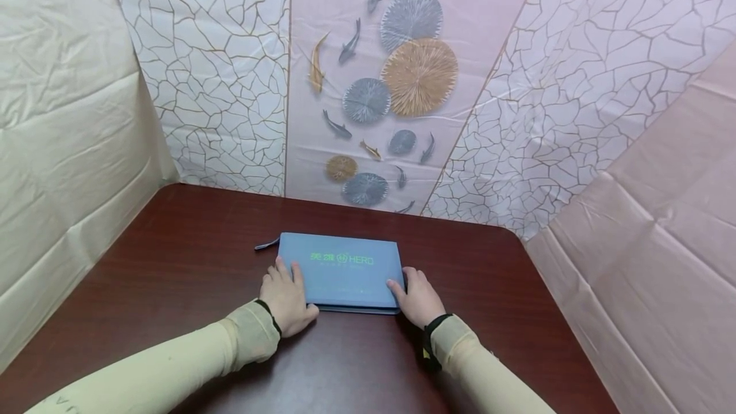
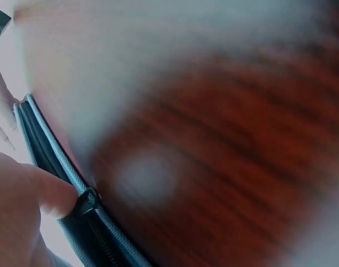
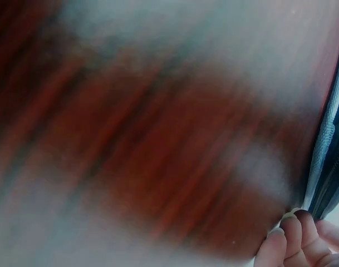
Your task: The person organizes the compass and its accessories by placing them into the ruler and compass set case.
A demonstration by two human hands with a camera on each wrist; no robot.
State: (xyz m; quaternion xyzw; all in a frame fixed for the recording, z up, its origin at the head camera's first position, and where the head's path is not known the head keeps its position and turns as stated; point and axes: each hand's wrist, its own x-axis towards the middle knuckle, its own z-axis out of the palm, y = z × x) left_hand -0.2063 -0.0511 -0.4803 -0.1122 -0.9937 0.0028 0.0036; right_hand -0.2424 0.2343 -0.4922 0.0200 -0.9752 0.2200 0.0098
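A flat light-blue zipper case (image 1: 351,280) with green lettering that includes "HERO" lies on the dark red-brown table. A short cord loop (image 1: 267,245) sticks out at its far left corner. My left hand (image 1: 285,299) rests on the near left corner with its fingers extended. In the left wrist view, its thumb (image 2: 55,192) touches the front edge beside a dark zipper pull (image 2: 87,201). On the other side, my right hand (image 1: 421,299) grips the right edge, thumb on top. Curled fingers (image 3: 291,239) meet the case's zipped edge (image 3: 328,150) in the right wrist view.
The wood-grain table (image 1: 190,260) spreads around the case. Patterned cloth with fish and round leaf shapes (image 1: 420,75) hangs behind its far edge. Plain creased cloth walls (image 1: 63,165) stand on the left and right.
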